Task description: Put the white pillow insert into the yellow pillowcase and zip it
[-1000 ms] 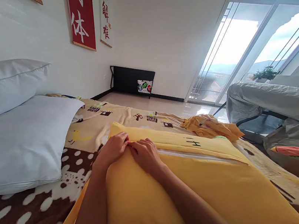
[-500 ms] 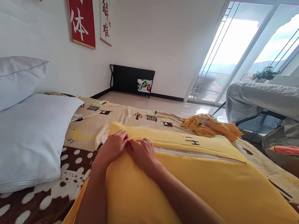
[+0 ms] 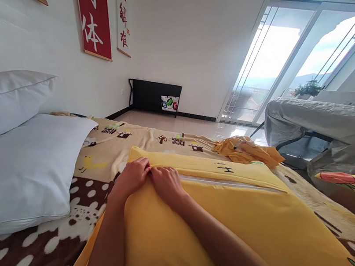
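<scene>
A pillow in a yellow pillowcase (image 3: 244, 225) lies across the bed in front of me, its open edge showing a strip of white along the far side. My left hand (image 3: 132, 177) and my right hand (image 3: 167, 183) sit side by side at the far left corner of that open edge. Both have their fingers curled and pinched on the yellow cloth there. My forearms stretch over the pillow toward them.
Two white pillows (image 3: 19, 170) are stacked at the left. A patterned blanket (image 3: 33, 261) covers the bed. A crumpled yellow cloth (image 3: 246, 149) lies beyond the pillow. A grey-covered piece of furniture (image 3: 322, 120) stands at the right, before large windows.
My hands have stayed at the pillowcase corner, with only slight finger movement. The camera has shifted a little.
</scene>
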`<action>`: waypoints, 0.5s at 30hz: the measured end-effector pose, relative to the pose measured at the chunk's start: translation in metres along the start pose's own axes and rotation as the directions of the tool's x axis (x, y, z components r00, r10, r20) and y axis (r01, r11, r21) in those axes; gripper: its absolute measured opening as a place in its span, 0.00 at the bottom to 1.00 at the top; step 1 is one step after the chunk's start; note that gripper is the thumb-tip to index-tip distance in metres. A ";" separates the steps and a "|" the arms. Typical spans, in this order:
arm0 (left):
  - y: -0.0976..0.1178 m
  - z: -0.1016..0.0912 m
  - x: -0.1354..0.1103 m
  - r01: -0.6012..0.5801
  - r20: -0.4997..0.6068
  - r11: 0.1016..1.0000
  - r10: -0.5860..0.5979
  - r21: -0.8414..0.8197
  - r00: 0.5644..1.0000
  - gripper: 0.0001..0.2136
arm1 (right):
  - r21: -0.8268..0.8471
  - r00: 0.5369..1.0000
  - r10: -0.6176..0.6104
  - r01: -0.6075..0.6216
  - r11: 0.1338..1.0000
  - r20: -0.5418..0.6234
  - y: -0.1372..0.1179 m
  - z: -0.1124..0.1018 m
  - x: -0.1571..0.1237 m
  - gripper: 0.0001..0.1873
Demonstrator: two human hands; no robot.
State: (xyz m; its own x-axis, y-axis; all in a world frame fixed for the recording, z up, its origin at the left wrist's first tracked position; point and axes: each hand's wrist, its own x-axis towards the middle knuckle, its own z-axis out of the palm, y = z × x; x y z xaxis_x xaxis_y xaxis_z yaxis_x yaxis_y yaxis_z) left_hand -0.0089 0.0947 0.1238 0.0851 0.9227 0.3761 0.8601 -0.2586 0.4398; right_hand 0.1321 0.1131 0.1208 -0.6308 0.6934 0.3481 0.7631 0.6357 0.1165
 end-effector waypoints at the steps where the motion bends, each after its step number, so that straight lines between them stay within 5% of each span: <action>1: 0.000 0.000 0.000 0.002 0.001 1.000 -0.002 0.002 1.000 0.08 | -0.007 1.000 -0.009 0.009 1.000 0.016 -0.001 -0.002 0.000 0.13; 9: -0.001 -0.001 0.000 -0.027 -0.031 0.999 0.027 -0.019 0.999 0.08 | -0.074 0.993 -0.115 0.115 0.991 0.006 -0.001 -0.002 0.000 0.11; 15: -0.004 0.005 0.002 -0.024 -0.031 1.000 0.024 -0.001 0.999 0.09 | 0.062 0.985 0.161 -0.164 0.985 0.058 0.009 -0.004 0.012 0.12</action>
State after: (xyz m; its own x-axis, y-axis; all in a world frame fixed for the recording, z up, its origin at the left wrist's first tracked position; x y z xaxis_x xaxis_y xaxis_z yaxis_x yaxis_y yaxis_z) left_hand -0.0100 0.0991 0.1191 0.0902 0.9068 0.4118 0.8571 -0.2812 0.4315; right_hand 0.1316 0.1257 0.1297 -0.5072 0.8049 0.3081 0.8461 0.5331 0.0001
